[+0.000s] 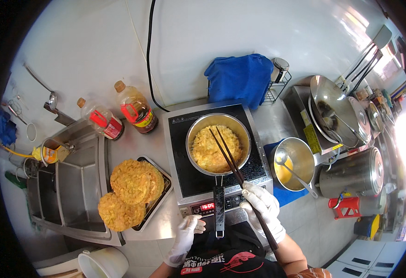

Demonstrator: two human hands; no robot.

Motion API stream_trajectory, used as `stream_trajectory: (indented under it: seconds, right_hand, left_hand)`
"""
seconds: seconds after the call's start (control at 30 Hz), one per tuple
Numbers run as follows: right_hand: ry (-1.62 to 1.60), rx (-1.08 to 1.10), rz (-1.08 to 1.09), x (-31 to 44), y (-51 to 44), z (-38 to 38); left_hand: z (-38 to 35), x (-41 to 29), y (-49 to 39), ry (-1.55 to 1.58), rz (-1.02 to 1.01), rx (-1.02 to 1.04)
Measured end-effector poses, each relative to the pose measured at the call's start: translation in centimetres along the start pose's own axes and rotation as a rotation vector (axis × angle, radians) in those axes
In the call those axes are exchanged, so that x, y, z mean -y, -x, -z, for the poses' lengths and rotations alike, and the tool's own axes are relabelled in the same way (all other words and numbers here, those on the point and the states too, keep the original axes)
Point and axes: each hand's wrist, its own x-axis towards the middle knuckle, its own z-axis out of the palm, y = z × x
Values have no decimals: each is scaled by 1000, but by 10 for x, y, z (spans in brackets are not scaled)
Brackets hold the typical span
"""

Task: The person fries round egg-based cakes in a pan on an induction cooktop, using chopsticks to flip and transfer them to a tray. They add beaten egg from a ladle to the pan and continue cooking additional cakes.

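My right hand [263, 208], in a white glove, grips a pair of long dark cooking chopsticks [236, 168]. Their tips rest on a golden fried egg cake [211, 149] inside a steel saucepan [248, 149]. The pan sits on an induction cooktop [178, 173] with its black handle [219, 208] towards me. My left hand [189, 231], also gloved, is at the cooktop's front edge, its fingers loosely bent and holding nothing. Several similar fried cakes [131, 187] are piled over a black rack tray [164, 194] on the left.
Right of the cooktop, a steel pot [307, 156] holds yellow beaten egg [283, 172] and a ladle [298, 179]. Two sauce bottles [138, 111] stand at the back left, beside a steel sink [81, 187]. A blue cloth [239, 78] hangs behind; a wok [342, 100] stands right.
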Motion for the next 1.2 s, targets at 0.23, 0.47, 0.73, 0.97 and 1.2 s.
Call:
stream_trajectory:
  seconds: [0.23, 0.47, 0.73, 0.97, 1.2]
  right_hand:
    - [-63, 18, -48, -20, 1, -14]
    - [-22, 56, -60, -23, 8, -14]
    - [-29, 55, -48, -25, 8, -15]
    - [-19, 55, -43, -25, 9, -14]
    - [-33, 48, -45, -20, 4, -10]
  left_hand:
    - [0, 3, 0, 21, 11, -5]
    - [0, 6, 3, 20, -16, -9]
    - [-1, 7, 3, 26, -32, -9]
    - [-3, 4, 3, 22, -12, 3]
    - [-7, 4, 2, 22, -3, -7]
